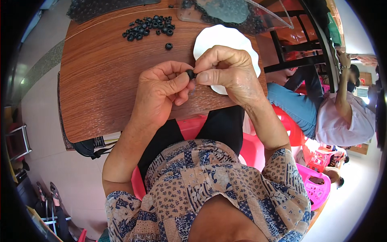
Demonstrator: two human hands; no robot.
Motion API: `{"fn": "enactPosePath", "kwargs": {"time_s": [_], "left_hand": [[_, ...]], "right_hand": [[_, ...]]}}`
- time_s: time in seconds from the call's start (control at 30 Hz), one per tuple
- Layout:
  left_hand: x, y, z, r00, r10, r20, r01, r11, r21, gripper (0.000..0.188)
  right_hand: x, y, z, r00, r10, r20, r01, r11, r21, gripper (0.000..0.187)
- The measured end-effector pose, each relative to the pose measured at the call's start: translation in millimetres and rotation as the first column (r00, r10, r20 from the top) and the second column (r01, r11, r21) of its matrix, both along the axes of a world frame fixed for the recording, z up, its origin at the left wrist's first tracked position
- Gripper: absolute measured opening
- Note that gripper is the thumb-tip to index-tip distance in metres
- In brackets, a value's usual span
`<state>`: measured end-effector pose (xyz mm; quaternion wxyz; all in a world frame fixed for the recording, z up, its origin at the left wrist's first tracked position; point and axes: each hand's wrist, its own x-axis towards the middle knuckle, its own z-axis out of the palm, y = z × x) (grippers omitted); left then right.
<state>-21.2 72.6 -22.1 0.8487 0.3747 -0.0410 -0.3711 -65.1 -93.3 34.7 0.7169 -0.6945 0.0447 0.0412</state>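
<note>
Between my hands, over the near part of the wooden table, is a small round black part [190, 74], smooth and knob-like. The thumb and fingers of my left hand [163, 86] pinch it. My right hand [229, 72] meets it from the other side, thumb and forefinger pressed together on a tiny dark piece at its end, too small to make out. Beneath and behind my right hand lies a white plate [215, 36] with a wavy rim. Farther off, a loose pile of similar black parts [149, 27] rests on the table, with one single black part [169, 46] apart from it.
A clear plastic tub [234, 14] holding dark parts stands at the far right of the brown table [100, 80]. Another container of black parts [105, 8] is at the far left edge. To the right sits another person [342, 117] in a light shirt, near pink plastic chairs [312, 183].
</note>
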Motion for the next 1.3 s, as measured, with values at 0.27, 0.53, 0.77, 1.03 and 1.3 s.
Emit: {"fn": "enactPosePath", "kwargs": {"time_s": [0.27, 0.53, 0.77, 1.03, 1.3], "left_hand": [[-13, 2, 3, 0.997, -0.073, -0.001, 0.073, 0.996, -0.058, 0.015], [-20, 0, 2, 0.991, -0.116, -0.068, 0.112, 0.991, -0.067, 0.017], [-15, 0, -7, 0.989, -0.133, -0.068, 0.131, 0.991, -0.033, 0.017], [6, 10, 17, 0.995, -0.055, 0.088, 0.05, 0.997, 0.055, 0.016], [137, 8, 108, 0.311, 0.126, 0.942, -0.664, 0.738, 0.12, 0.02]], "right_hand": [[-6, -4, 4, 0.99, 0.126, -0.063, -0.135, 0.977, -0.168, 0.025], [-17, -3, -1, 0.987, 0.149, -0.067, -0.154, 0.985, -0.073, 0.017], [-11, 0, -11, 0.991, 0.131, 0.013, -0.126, 0.976, -0.178, 0.02], [-18, 3, 1, 0.994, 0.099, 0.038, -0.094, 0.989, -0.117, 0.03], [-39, -23, -3, 0.992, -0.095, 0.085, 0.102, 0.991, -0.082, 0.025]]}}
